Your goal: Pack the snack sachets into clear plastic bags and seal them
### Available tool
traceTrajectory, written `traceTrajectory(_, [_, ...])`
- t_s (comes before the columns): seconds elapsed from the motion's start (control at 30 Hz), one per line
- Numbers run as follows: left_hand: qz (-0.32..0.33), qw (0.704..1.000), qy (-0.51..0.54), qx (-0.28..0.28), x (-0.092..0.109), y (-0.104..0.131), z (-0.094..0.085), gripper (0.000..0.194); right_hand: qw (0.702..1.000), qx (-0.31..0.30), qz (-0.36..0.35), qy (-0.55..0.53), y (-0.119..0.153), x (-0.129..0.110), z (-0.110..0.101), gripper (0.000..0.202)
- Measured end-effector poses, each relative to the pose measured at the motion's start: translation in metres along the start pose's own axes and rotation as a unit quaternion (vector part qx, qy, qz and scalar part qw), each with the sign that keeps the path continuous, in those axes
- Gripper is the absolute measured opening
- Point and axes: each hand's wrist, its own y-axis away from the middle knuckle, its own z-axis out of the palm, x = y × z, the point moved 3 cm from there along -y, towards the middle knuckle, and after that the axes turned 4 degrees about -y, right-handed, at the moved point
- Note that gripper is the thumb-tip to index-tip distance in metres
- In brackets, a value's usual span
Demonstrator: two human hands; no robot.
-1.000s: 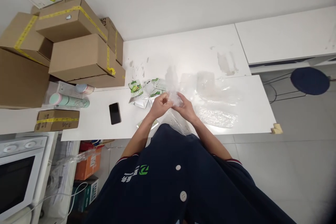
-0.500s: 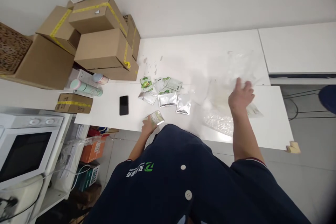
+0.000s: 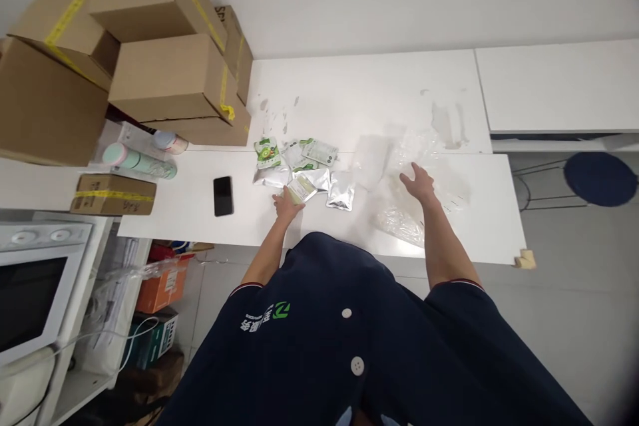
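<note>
My left hand grips the near edge of a pale green packet, which overlaps the silver packets. My right hand rests on clear plastic bags at the right, its fingers apart. Between the hands lie a silver packet and a whitish translucent sheet or bag. Behind the held packet are green and white packets, with another green one to their left. Whether my right fingers pinch any film is not visible.
A black phone lies on the white table. Cardboard boxes are stacked at the left, near a mint green bottle and a small taped box. A dark blue stool stands at the right.
My left hand has moved the pale green packet forward onto the silver packets. My right hand has moved left over the clear plastic, which has shifted left too. The camera view has shifted.
</note>
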Motion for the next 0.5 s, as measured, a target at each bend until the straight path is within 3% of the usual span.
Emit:
traceTrajectory(0.1, [0.037,0.998,-0.049,-0.021,0.024,-0.02,0.011,0.1,0.988,0.106,-0.043,-0.104,0.001,0.004,-0.009,0.06])
traceTrajectory(0.3, [0.108,0.989,-0.075,-0.068,0.053,-0.048,0.026,0.109,0.912,0.323,-0.096,-0.233,0.022,-0.006,-0.023,0.044])
traceTrajectory(0.4, [0.131,0.986,-0.053,-0.089,0.052,-0.051,0.025,0.116,0.875,0.397,-0.104,-0.255,0.042,-0.024,-0.036,0.037])
traceTrajectory(0.5, [0.145,0.986,-0.017,-0.085,0.036,-0.053,0.006,0.096,0.837,0.456,-0.101,-0.285,0.06,-0.041,-0.052,0.035])
